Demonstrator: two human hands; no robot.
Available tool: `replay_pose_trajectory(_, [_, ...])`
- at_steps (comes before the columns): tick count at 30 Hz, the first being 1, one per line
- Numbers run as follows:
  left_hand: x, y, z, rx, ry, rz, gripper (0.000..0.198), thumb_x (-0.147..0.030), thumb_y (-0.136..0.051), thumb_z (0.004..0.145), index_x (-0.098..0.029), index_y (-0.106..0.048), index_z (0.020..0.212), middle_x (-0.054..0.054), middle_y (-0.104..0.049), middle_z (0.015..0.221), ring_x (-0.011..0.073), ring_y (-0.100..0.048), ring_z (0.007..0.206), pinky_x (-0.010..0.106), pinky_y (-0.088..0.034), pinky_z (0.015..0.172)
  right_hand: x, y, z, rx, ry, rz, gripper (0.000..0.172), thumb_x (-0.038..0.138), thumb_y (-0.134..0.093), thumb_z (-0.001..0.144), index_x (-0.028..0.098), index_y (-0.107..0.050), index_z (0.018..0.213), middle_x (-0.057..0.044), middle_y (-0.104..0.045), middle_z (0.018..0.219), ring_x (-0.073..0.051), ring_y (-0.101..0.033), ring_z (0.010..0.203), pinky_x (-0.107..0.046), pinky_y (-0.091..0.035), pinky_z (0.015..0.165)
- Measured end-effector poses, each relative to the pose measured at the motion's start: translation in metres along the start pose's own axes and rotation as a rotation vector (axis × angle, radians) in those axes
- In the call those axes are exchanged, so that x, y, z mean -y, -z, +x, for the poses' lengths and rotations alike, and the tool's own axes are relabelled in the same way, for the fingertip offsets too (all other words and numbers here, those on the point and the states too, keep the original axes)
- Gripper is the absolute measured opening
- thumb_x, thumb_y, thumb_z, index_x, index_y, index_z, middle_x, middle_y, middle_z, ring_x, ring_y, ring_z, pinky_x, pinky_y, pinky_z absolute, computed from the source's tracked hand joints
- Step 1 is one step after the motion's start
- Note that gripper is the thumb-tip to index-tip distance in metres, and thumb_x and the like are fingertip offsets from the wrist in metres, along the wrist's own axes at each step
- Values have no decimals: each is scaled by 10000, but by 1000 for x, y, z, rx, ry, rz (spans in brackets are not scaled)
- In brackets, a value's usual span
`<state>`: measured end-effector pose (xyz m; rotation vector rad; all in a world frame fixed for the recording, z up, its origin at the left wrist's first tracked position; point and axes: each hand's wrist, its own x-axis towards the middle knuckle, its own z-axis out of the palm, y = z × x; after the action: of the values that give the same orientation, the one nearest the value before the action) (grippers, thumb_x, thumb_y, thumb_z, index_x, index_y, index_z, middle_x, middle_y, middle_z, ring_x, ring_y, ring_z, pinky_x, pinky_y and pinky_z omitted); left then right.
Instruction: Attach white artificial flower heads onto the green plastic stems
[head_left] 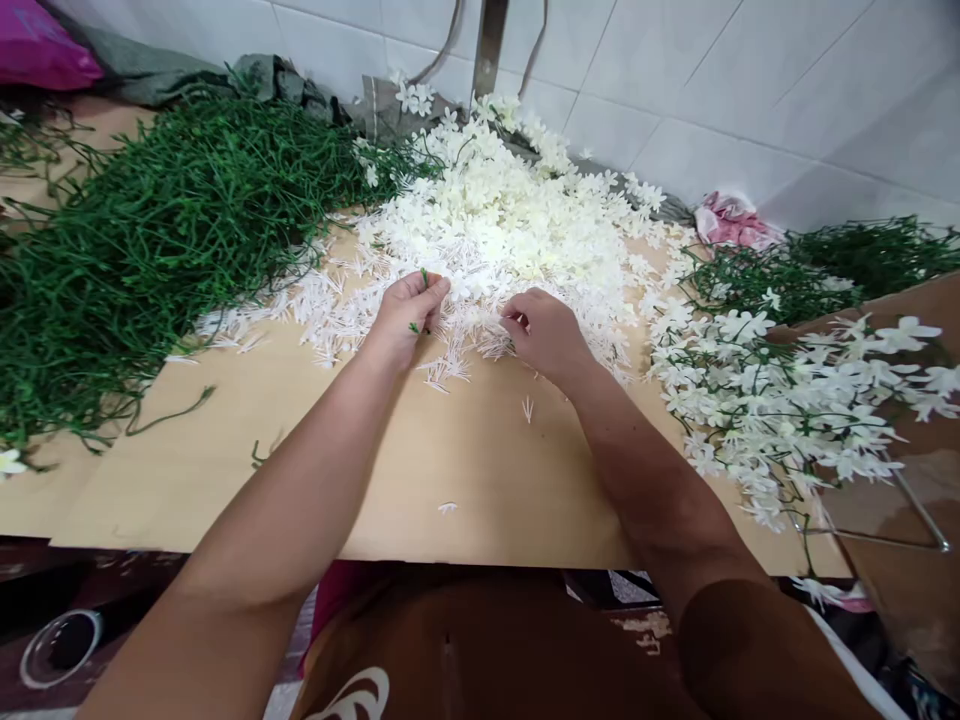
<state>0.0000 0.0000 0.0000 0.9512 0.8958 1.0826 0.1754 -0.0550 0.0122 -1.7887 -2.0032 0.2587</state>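
My left hand (403,322) is closed round a thin green plastic stem (424,276) whose ends poke out above and below the fingers. It rests at the near edge of a big heap of loose white artificial flower heads (510,215). My right hand (541,333) is beside it, fingers curled and pinching among small white stamen pieces (450,365) scattered on the board. What the right fingers grip is too small to name.
A large pile of green stems (157,230) covers the left of the pale wooden board (465,480). Assembled white flower sprays (795,400) lie at the right, over a cardboard box (900,480). A white tiled wall (750,80) stands behind.
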Motion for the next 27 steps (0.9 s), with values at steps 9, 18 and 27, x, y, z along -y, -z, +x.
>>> replay_pose_trajectory(9, [-8, -2, -9, 187, 197, -145, 238, -152, -635, 799, -167, -434, 672, -112, -240, 458, 4, -181, 365, 136, -140, 382, -10, -1, 2, -156, 49, 207, 151, 170, -562, 818, 173, -681, 724, -29, -619, 718, -149, -532, 691, -300, -419, 672])
replay_pose_trajectory(18, [-8, -4, -12, 261, 299, -237, 293, -157, -649, 798, -166, -401, 641, -118, -234, 445, -3, -181, 347, 127, -142, 378, 12, -17, 1, -168, 183, 299, 155, 223, -553, 861, 179, -675, 779, -25, -606, 725, -123, -499, 644, -276, -405, 623])
replay_pose_trajectory(27, [-4, -6, -13, 265, 265, -215, 253, -146, -685, 753, -157, -448, 665, -119, -267, 435, -5, -202, 347, 124, -141, 374, 21, -21, -3, -221, 155, 430, 142, 209, -529, 820, 185, -540, 681, 22, -492, 619, -96, -408, 571, -261, -356, 591])
